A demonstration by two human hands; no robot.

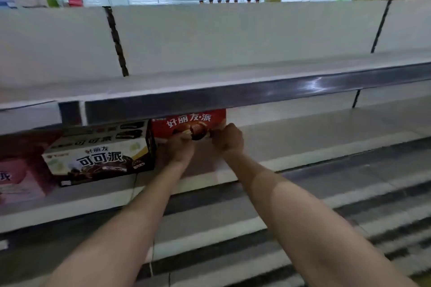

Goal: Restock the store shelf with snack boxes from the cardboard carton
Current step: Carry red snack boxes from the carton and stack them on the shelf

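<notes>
Red snack box (186, 121) upright on white shelf (303, 137), beside cream-and-brown boxes (100, 158).

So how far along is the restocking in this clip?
Early. A white cocoa-pie box and a pink box already sit on the shelf. Both hands, left and right, are seating a red box. Most of the shelf is bare; the carton is out of view.

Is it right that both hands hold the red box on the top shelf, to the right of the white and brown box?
Not quite. The head view shows the left hand and right hand holding the red box on the shelf under the top one, to the right of the white and brown box.
</notes>
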